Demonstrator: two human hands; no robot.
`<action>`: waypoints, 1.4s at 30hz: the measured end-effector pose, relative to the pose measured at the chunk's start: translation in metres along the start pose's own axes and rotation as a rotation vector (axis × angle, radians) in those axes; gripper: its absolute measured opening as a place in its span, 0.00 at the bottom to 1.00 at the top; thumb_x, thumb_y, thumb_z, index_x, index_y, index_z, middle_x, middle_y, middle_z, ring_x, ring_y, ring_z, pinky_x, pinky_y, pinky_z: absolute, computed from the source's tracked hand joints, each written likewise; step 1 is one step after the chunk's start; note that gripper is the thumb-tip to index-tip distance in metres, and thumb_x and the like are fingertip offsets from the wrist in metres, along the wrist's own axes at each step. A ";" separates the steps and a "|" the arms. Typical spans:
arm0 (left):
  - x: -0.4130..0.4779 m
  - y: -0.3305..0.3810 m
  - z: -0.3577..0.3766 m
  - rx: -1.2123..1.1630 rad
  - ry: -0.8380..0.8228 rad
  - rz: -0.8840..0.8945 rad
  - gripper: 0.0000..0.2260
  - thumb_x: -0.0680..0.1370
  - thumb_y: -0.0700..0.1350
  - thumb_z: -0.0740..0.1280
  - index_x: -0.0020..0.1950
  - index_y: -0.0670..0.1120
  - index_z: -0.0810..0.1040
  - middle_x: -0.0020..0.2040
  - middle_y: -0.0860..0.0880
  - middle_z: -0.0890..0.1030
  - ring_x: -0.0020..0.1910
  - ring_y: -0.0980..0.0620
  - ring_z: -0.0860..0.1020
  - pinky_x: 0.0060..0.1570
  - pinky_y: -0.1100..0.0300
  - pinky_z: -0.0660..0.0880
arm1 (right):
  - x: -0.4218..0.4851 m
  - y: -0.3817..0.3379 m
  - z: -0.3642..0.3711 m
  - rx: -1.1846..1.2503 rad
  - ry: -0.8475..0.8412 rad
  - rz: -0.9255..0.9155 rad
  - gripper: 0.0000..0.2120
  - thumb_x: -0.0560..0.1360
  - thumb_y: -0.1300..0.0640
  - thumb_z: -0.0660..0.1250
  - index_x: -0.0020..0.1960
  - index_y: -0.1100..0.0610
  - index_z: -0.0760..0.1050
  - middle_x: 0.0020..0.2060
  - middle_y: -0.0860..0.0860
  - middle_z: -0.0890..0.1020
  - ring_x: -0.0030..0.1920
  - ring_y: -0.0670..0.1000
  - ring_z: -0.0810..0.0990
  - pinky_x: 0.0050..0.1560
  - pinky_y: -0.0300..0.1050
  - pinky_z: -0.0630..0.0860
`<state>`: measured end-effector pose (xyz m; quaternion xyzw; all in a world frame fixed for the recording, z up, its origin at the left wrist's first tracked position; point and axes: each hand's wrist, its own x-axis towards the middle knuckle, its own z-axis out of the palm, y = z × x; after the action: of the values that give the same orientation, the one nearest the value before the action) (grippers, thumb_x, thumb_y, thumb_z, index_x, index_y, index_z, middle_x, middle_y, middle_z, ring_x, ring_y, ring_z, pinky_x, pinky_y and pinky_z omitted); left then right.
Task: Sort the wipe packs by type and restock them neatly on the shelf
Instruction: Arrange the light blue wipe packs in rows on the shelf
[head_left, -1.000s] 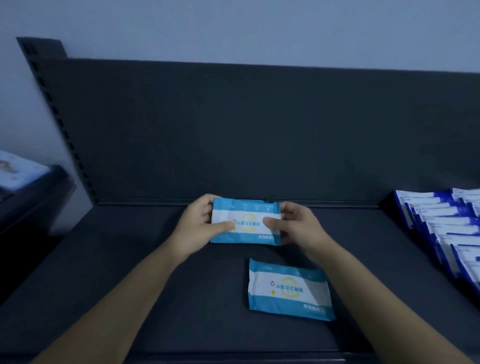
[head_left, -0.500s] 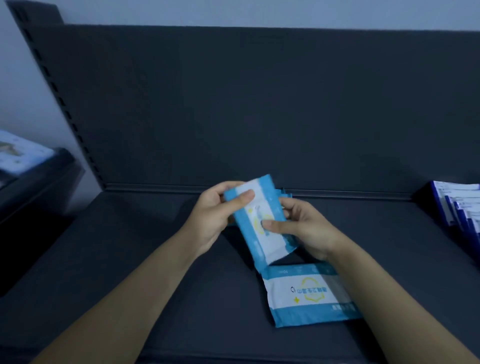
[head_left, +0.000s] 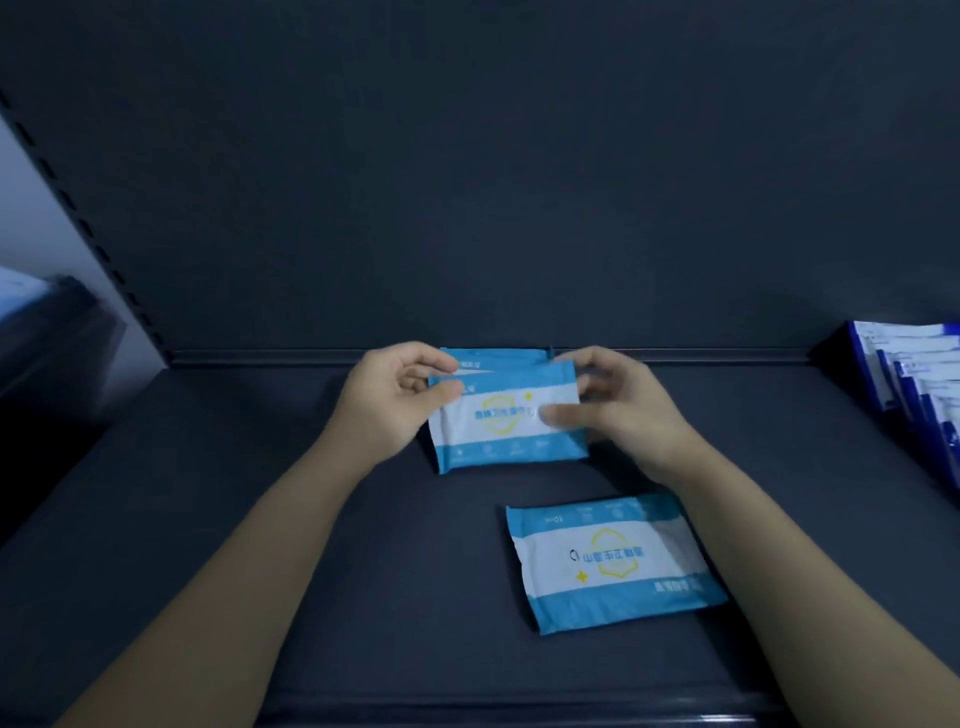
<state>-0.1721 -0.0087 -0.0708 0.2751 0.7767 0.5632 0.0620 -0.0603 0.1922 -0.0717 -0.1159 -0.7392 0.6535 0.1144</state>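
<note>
A light-blue and white wipe pack (head_left: 506, 423) is held near the back of the dark shelf (head_left: 260, 519), its print upside down. A second pack of the same kind (head_left: 493, 360) sits just behind it, only its top edge showing. My left hand (head_left: 387, 402) pinches the front pack's upper left corner. My right hand (head_left: 618, 402) holds its right side, thumb on the white band. A third light-blue pack (head_left: 613, 561) lies flat on the shelf nearer me, between my forearms.
A row of dark-blue and white wipe packs (head_left: 914, 384) stands on edge at the shelf's far right. The shelf's dark back panel (head_left: 467, 182) rises behind my hands. Another dark shelf unit (head_left: 47, 332) is at the left.
The pack I hold has turned from a steep tilt to level, landscape, with its print upside down. The view has tipped down and moved closer.
</note>
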 end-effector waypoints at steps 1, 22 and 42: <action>0.001 -0.003 0.001 0.049 0.015 0.005 0.06 0.73 0.36 0.72 0.46 0.46 0.81 0.44 0.51 0.83 0.38 0.54 0.75 0.42 0.67 0.74 | 0.002 0.005 0.001 -0.157 0.016 -0.037 0.18 0.65 0.67 0.77 0.49 0.52 0.77 0.37 0.56 0.78 0.34 0.50 0.77 0.34 0.41 0.74; -0.046 0.033 0.024 0.821 -0.315 0.359 0.24 0.70 0.70 0.64 0.58 0.56 0.76 0.50 0.61 0.79 0.52 0.58 0.75 0.53 0.60 0.71 | -0.037 -0.033 -0.014 -0.929 -0.382 -0.043 0.18 0.64 0.47 0.78 0.51 0.47 0.77 0.46 0.45 0.77 0.45 0.45 0.76 0.48 0.40 0.74; -0.035 0.019 -0.026 0.420 -0.276 0.031 0.07 0.77 0.47 0.68 0.48 0.46 0.73 0.40 0.54 0.73 0.35 0.58 0.69 0.38 0.64 0.67 | -0.041 -0.019 0.012 -0.682 -0.053 -0.141 0.18 0.64 0.53 0.79 0.50 0.47 0.76 0.45 0.38 0.78 0.43 0.41 0.77 0.48 0.38 0.72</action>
<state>-0.1462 -0.0438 -0.0523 0.3682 0.8566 0.3472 0.1001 -0.0262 0.1653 -0.0553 -0.0792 -0.9240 0.3620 0.0948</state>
